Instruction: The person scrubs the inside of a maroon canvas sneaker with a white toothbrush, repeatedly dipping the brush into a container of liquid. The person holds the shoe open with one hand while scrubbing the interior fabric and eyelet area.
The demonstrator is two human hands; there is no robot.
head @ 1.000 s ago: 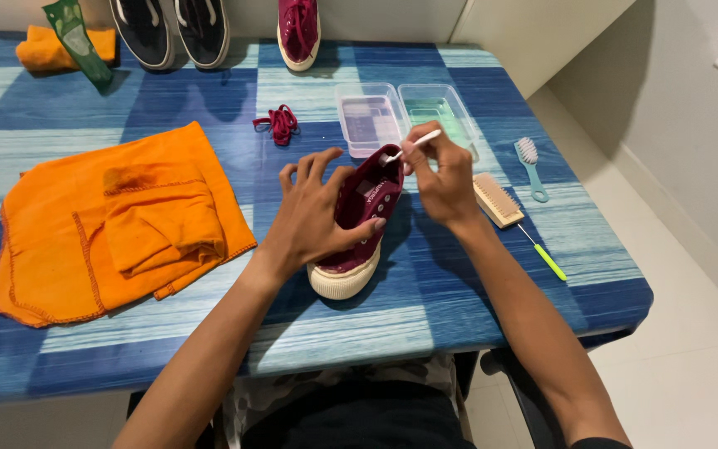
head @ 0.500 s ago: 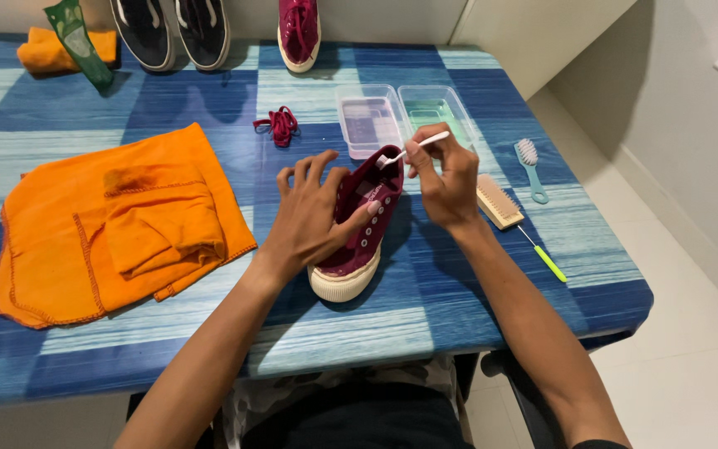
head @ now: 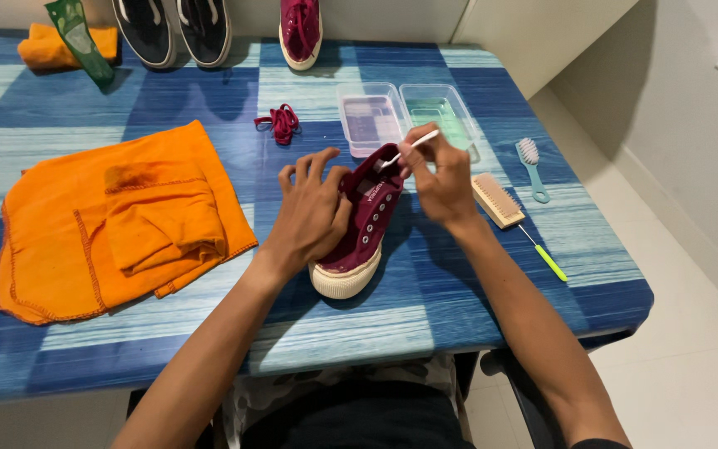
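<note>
A maroon canvas sneaker (head: 365,229) with a cream rubber sole lies on the blue checked table (head: 425,308), toe toward me and laces removed. My left hand (head: 313,208) grips its left side and holds it steady. A thin white brush (head: 409,145) is pinched in my right hand (head: 438,179), and its head sits at the sneaker's heel opening.
An orange cloth (head: 118,220) lies to the left. Maroon laces (head: 280,123), two clear trays (head: 409,116), a wooden brush (head: 498,199), a teal brush (head: 532,166) and a green-tipped tool (head: 546,258) surround the sneaker. More shoes (head: 172,29) and a green tube (head: 81,37) line the far edge.
My right hand has shifted the brush slightly at the sneaker's opening. My left hand keeps the same grip and the sneaker stays put.
</note>
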